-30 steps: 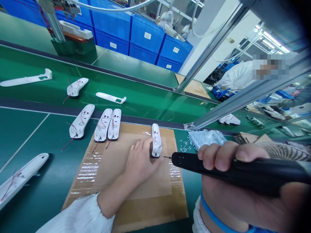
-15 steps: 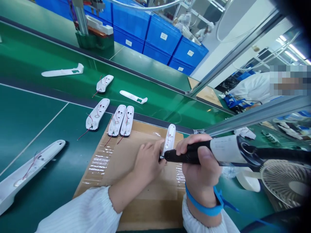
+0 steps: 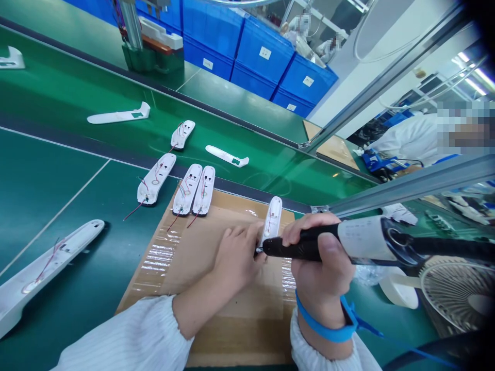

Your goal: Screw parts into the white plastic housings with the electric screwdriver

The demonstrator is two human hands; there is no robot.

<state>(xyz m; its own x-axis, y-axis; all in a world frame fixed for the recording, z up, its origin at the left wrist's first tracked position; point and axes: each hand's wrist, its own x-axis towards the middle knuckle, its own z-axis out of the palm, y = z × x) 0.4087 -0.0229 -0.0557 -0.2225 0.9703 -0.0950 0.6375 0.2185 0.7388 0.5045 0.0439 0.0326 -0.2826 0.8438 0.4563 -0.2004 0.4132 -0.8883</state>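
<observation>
My right hand (image 3: 325,257), with a blue strap on its wrist, is wrapped round a black and white corded electric screwdriver (image 3: 294,246). The tool lies nearly level, its front end at the lower end of a white plastic housing (image 3: 272,219). My left hand (image 3: 237,255) grips that same lower end, its fingers closed and partly hidden behind the housing. The housing sits at the right of a cardboard sheet (image 3: 224,309). Where the bit meets it is too small to make out. Two wired white housings (image 3: 203,190) lie side by side at the cardboard's upper left corner.
Another wired housing (image 3: 157,179) lies left of the cardboard, and a longer white shell (image 3: 50,273) at far left. Several white parts, one a bent cover (image 3: 227,155), lie on the green belt (image 3: 270,172). A fan (image 3: 456,293) stands right; blue bins (image 3: 263,51) line the back.
The parts on the belt have shifted to the right, and another white part has come in at the far left. My hands, the housing and the screwdriver stay almost in place.
</observation>
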